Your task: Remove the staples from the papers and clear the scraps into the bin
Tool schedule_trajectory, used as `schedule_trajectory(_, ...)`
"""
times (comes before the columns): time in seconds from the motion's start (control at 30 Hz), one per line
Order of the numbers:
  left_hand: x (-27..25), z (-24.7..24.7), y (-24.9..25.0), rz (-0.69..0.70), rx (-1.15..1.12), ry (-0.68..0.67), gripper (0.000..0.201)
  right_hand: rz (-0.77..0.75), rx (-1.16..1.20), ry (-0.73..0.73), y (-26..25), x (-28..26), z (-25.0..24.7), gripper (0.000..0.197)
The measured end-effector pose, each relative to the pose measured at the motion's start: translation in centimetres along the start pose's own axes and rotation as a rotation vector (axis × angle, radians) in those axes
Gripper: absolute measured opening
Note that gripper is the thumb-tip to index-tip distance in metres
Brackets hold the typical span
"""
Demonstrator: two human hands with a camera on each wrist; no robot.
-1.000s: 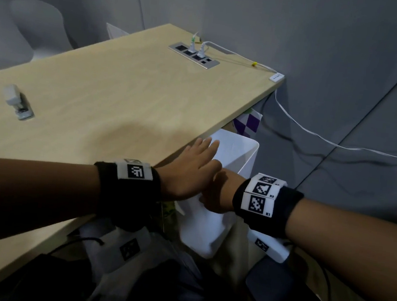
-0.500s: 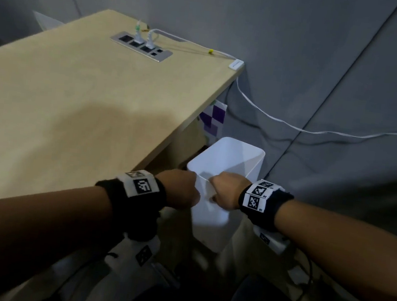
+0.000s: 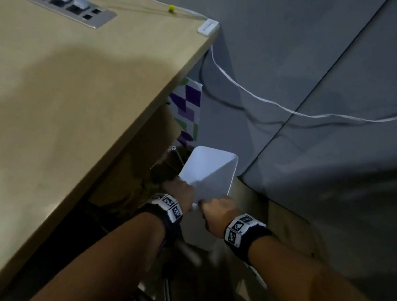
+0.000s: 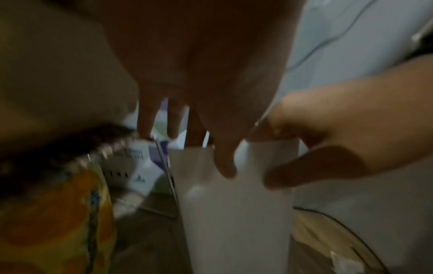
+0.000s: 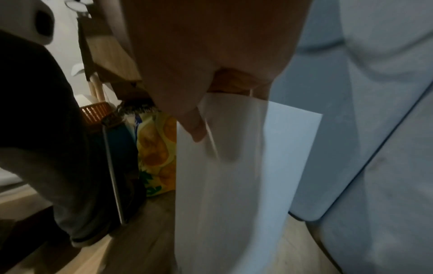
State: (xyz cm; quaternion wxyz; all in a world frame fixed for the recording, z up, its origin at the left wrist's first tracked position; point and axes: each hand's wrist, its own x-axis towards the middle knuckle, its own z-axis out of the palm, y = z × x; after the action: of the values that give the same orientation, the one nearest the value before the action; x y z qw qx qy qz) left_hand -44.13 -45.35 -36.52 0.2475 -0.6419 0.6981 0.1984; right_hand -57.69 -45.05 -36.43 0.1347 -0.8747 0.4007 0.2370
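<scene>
The white bin (image 3: 208,174) stands on the floor beside the worktop (image 3: 72,110). The left hand (image 3: 180,192) and right hand (image 3: 217,212) both clutch its near rim, fingers hooked inside. Its contents are hidden; wrist views are blurred.

all three views are dim and grainy, with a broad soft shadow lying across the wooden desk (image 3: 47,106) in the head view and straight edges bowing near the frame borders. both wrist views are smeared by motion blur; the white bin (image 4: 234,213) shows as the palest area, and the nearest skin is out of focus.
</scene>
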Motion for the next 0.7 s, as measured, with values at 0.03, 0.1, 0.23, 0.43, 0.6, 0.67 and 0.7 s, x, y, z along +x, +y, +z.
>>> schedule_trajectory(0.03,0.7,0.7,0.0,0.009,0.020,0.013,0.034,0.006,0.009,-0.004,0.1,0.6,0.7,0.025)
schedule_trajectory(0.1,1.8,2.1,0.1,0.045,0.034,0.026,0.032,0.024,0.052,-0.010,0.3,1.7,2.1,0.026)
schedule_trajectory(0.23,3.5,5.0,0.6,0.093,0.090,-0.006,0.031,0.026,0.121,-0.100,0.9,4.1,5.1,0.030)
schedule_trajectory(0.43,5.0,8.0,0.6,0.099,0.208,-0.102,0.032,0.041,0.156,-0.201,-1.5,6.5,9.0,0.024)
schedule_trajectory(0.6,6.5,11.4,0.1,0.104,0.151,-0.160,0.037,0.094,0.205,-0.210,-2.8,7.7,11.9,0.019)
schedule_trajectory(0.67,6.7,12.5,-0.2,0.097,0.125,-0.174,0.033,0.097,0.212,-0.124,-3.0,7.2,12.1,0.020)
schedule_trajectory(0.7,6.8,12.8,-0.1,0.083,0.093,-0.196,0.031,0.102,0.212,-0.163,-3.0,7.0,12.4,0.022)
